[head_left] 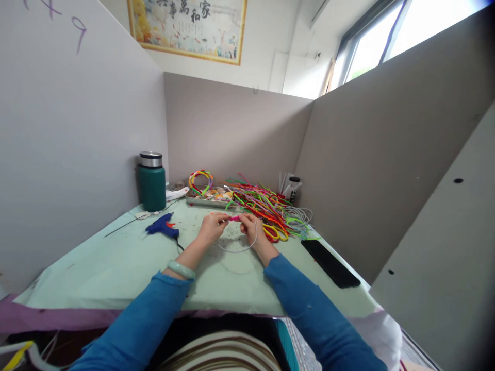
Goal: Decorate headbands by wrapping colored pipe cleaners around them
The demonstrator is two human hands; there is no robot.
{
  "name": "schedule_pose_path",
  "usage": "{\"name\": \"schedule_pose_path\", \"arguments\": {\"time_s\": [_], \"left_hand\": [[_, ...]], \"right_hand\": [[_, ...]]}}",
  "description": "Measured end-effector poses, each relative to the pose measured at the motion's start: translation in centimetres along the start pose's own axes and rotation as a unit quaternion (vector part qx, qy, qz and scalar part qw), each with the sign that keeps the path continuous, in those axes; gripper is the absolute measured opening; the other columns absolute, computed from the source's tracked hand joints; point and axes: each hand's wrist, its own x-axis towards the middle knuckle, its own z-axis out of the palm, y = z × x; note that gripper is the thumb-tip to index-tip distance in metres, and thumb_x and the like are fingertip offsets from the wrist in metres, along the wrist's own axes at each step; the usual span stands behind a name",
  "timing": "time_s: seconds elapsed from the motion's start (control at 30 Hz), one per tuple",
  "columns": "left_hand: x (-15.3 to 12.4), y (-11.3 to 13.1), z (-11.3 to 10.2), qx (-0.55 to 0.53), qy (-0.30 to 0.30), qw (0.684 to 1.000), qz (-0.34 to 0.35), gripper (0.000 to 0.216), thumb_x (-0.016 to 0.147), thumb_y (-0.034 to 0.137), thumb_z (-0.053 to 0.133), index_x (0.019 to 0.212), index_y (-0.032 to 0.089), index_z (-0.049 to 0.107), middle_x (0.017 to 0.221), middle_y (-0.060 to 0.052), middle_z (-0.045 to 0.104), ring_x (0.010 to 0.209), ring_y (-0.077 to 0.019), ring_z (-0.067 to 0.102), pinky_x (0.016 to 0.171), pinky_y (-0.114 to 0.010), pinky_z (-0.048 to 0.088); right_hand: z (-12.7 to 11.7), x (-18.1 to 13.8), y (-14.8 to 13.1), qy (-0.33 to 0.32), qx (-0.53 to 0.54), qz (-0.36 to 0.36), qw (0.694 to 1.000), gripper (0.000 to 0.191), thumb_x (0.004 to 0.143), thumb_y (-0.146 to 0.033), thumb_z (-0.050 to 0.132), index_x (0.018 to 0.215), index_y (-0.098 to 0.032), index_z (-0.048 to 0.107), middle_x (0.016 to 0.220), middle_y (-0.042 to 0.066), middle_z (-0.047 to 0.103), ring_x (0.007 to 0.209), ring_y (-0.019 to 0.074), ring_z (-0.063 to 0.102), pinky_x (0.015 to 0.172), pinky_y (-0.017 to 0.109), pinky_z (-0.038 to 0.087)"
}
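- Hands meet at the centre of the frame, above the pale green table cover (116,263).
- My left hand (211,226) has its fingertips pinched together on one end of a short pink pipe cleaner (234,218).
- My right hand (251,229) is pinched shut on the other end, so the piece spans the small gap between my two hands.
- A thin pale hoop (235,250) curves below that gap, from one hand round to the other. I cannot tell which fingers grip it.
- A pale green bangle (181,269) sits on my left wrist, against the blue sleeve.
- A blue glue gun (162,225) lies on the cover just left of my left hand, apart from it.
- A heap of coloured pipe cleaners (266,205) spreads right of centre, close behind my right hand.
- A metal tray (201,201) stands behind my hands by the back partition, and a striped ring leans up from it.
- A dark green flask (151,183) stands upright at the left of the frame, in the corner of the partitions.
- A flat black slab (330,263) lies near the table's edge, lower right of my hands.
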Motion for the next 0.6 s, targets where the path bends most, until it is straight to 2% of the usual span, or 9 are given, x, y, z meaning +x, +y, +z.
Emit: {"name": "schedule_pose_path", "arguments": {"time_s": [0.37, 0.6], "left_hand": [[0.04, -0.47, 0.3, 0.039, -0.011, 0.999, 0.007, 0.026, 0.078, 0.016, 0.054, 0.095, 0.021, 0.072, 0.088, -0.004, 0.065, 0.078, -0.0143, 0.058, 0.075, -0.024, 0.045], [0.16, -0.94, 0.55, 0.027, -0.013, 1.0, 0.006, 0.026, 0.078, 0.016, 0.052, 0.093, 0.019, 0.073, 0.087, -0.006, 0.063, 0.077, -0.0146, 0.057, 0.074, -0.025, 0.044]], "right_hand": [[0.11, -0.24, -0.1, -0.013, -0.013, -0.004, 1.0, 0.03, 0.067, -0.045, 0.064, 0.073, -0.017, 0.06, 0.046, -0.005, 0.047, 0.042, 0.0082, 0.039, 0.044, 0.023, 0.027], [0.14, -0.38, -0.09, -0.012, -0.017, -0.007, 1.0, 0.029, 0.066, -0.044, 0.065, 0.073, -0.017, 0.059, 0.046, -0.005, 0.047, 0.043, 0.0082, 0.04, 0.044, 0.022, 0.028]]}}
